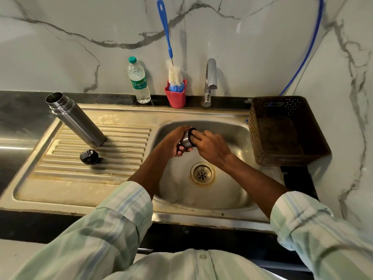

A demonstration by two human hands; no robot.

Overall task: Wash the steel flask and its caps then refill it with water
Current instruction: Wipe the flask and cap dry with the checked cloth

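The steel flask [75, 119] stands uncapped on the ribbed drainboard [125, 142], left of the basin. A black inner cap [89, 157] lies on the drainboard in front of it. Over the sink basin [228, 130], my left hand [175, 142] grips the steel outer cap [186, 140], which lies on its side with its mouth facing right. The fingers of my right hand [210, 146] reach into that mouth and touch its inside. No water runs from the tap [211, 81].
A red holder [176, 98] with a blue-handled bottle brush [164, 27] stands behind the sink, beside a plastic water bottle [138, 80]. A brown perforated basket [286, 130] sits right of the basin. The drain [202, 174] lies below my hands.
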